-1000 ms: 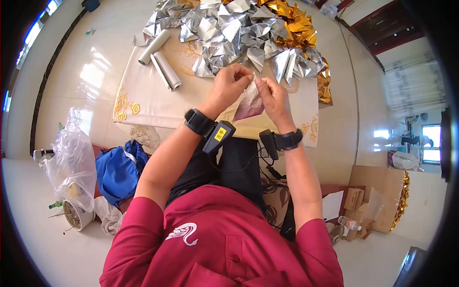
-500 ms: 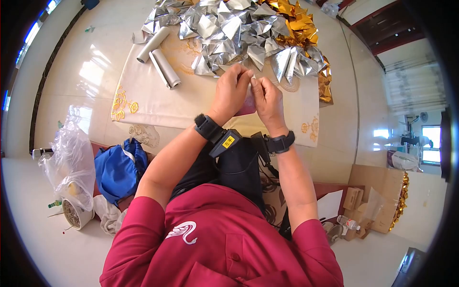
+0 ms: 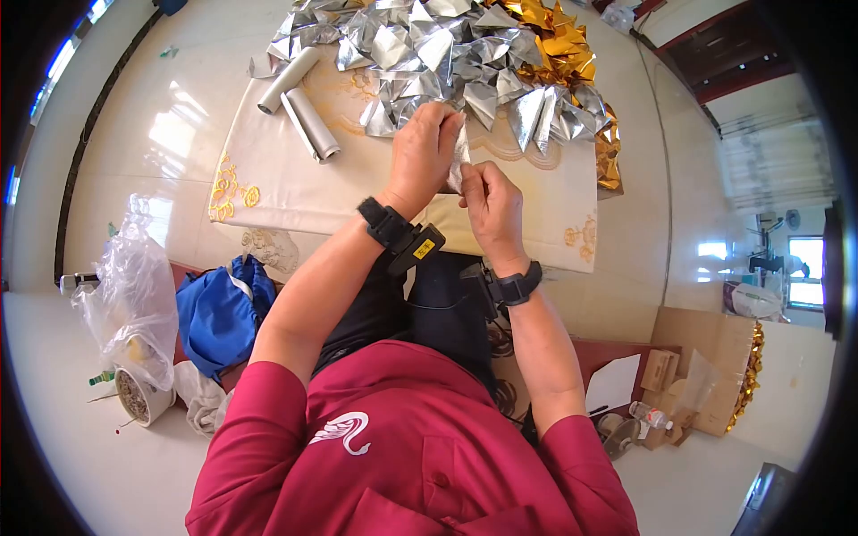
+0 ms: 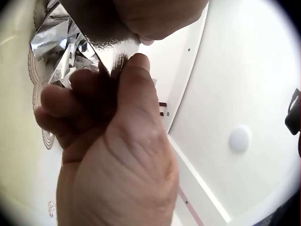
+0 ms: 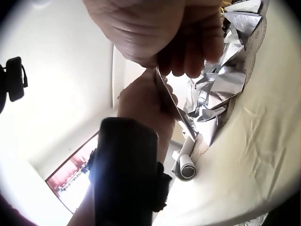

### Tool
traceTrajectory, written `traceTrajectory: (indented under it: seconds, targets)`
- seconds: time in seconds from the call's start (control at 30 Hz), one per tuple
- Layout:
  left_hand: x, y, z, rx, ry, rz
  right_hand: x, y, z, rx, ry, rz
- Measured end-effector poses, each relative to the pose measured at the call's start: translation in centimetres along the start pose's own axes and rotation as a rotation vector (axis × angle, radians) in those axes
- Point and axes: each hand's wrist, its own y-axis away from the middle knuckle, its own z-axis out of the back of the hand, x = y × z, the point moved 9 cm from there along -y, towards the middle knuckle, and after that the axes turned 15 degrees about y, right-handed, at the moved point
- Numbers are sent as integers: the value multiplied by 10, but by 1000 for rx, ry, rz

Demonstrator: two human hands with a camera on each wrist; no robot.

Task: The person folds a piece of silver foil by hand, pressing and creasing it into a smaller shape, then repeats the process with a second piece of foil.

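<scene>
Between my two hands is a folded piece of silver foil paper (image 3: 459, 163), held up over the near part of the cloth-covered table (image 3: 295, 192). My left hand (image 3: 422, 154) pinches its upper end between thumb and fingers. Lower and to the right, my right hand (image 3: 494, 207) pinches the other end. In the left wrist view the foil paper (image 4: 110, 52) shows a shiny face with a corner under the left thumb. The right wrist view has the paper (image 5: 175, 109) nearly edge-on, with the right fingers curled above it.
A heap of folded silver foil pieces (image 3: 420, 67) covers the table's far side, with gold foil pieces (image 3: 559, 49) at its right. Two silver rolls (image 3: 313, 125) lie left of the heap. A blue bag (image 3: 223, 313) and a plastic bag (image 3: 134, 304) stand at the left.
My hands were close together at the paper's top; now they are apart, the right lower and nearer me, the left slightly up. The purplish face seen earlier is now turned away or folded.
</scene>
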Motion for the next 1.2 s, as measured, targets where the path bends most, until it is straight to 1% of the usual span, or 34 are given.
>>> traceTrajectory:
  seconds: [0.1, 0.2, 0.33, 0.4, 0.53, 0.63, 0.7, 0.73, 0.8, 0.83, 0.9, 0.93, 0.97, 1.0, 1.03, 1.07, 1.17, 1.2]
  targets:
    - [3, -3, 7, -48, -8, 20, -3, 3, 1, 10, 71, 33]
    - [7, -14, 15, -42, -61, 125, -17, 16, -6, 31, -105, -40]
    - [-3, -13, 9, -52, -24, -12, -10, 10, -14, 127, -98, -17]
    - [0, -10, 5, -43, -21, 39, -1, 5, -20, 189, -99, 1]
    - [3, -11, 6, -16, -12, 109, 3, 8, -23, 227, -216, -74]
    - [8, -9, 5, -29, 15, 125, 3, 14, -25, 241, -248, -113]
    - [7, -6, 3, -21, -22, 110, 3, 19, -24, 261, -299, -141]
    - [7, -6, 4, -21, -40, 99, 1, 20, -23, 267, -290, -128]
    - [4, -13, 5, 54, -71, 29, -8, 25, -21, 280, -275, -102]
    - [2, -16, 5, 90, -87, -6, -15, 21, -12, 212, -226, -105]
    - [-3, -9, -15, 327, -155, -35, -25, 10, 9, 78, -133, -107]
    - [-9, -4, -23, 441, -170, -57, -25, 3, 21, 14, -152, -92]
    - [-14, 1, -32, 556, -185, -82, -22, -3, 27, 14, -166, -72]
    - [-20, 5, -37, 570, -157, -141, -17, -9, 34, 14, -179, -55]
    - [-19, 7, -40, 571, -149, -136, -17, -14, 40, 14, -189, -38]
    - [-19, 9, -44, 572, -141, -130, -20, -19, 41, 64, -149, -8]
    - [-24, 11, -49, 571, -108, -124, -22, -21, 43, 202, -195, -74]
    - [-24, 12, -51, 571, -101, -124, -28, -22, 44, 211, -210, -95]
